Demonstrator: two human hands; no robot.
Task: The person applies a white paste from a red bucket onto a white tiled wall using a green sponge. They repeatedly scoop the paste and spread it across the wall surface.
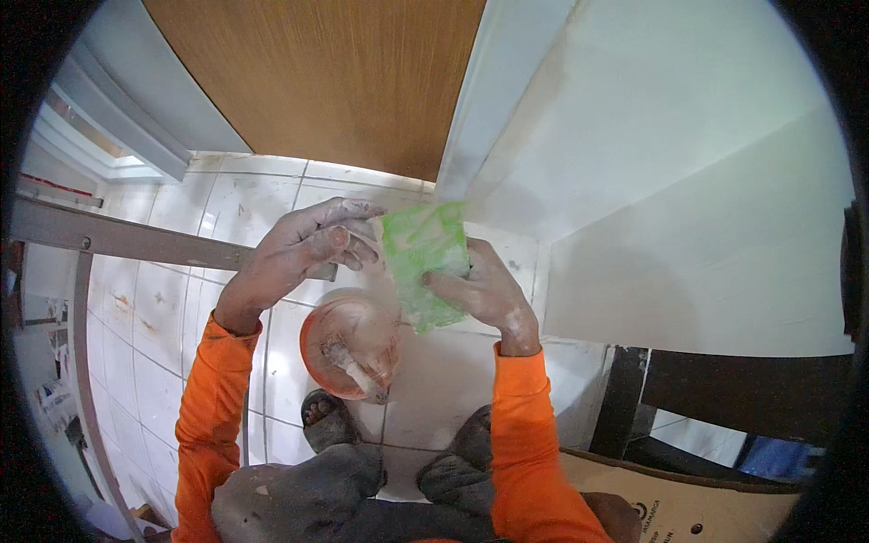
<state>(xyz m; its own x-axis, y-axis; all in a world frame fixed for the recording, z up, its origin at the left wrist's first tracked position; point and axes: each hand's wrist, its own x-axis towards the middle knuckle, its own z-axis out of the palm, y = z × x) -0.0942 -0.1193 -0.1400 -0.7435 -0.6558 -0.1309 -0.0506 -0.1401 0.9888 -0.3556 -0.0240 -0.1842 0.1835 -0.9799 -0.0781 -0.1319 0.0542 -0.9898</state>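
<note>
My right hand (484, 290) grips a flat green plastic putty spreader (421, 253) by its right side, the thumb lying across its face. Whitish paste is smeared over the spreader. My left hand (312, 240) is beside the spreader's left edge, its fingers apart and partly bent; whether the fingertips touch that edge is hard to see. Pale residue coats both hands. Below them on the floor stands an orange bowl (312, 348), whitish inside, with a paste-covered tool (355, 369) lying in it.
White floor tiles (226, 217) spread beneath me. Ahead is a brown wooden door (326, 81), with a white wall (670, 181) to the right. A metal rail (154, 240) crosses from the left. Dark wooden furniture (742, 394) and a cardboard piece (688, 507) are at lower right.
</note>
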